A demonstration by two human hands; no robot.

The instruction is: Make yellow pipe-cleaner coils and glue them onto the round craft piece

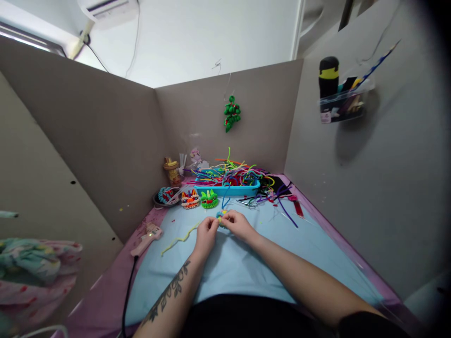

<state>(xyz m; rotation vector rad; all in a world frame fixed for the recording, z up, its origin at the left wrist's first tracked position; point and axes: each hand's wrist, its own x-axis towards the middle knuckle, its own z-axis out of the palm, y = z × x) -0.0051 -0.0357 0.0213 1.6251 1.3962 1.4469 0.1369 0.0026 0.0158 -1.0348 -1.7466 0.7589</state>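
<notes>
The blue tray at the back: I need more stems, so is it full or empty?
Full. The blue tray is heaped with coloured pipe cleaners that spill over its rim.

A blue tray (246,191) of pipe cleaners (232,174); green ornament (232,113) hangs above.

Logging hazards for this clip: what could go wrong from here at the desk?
1. The left hand and right hand pinch a small blue-yellow piece; it could slip out.
2. The yellow pipe cleaner beside the left hand might get swept aside.
3. Loose stems spilling from the blue tray could snag a reaching hand.
</notes>
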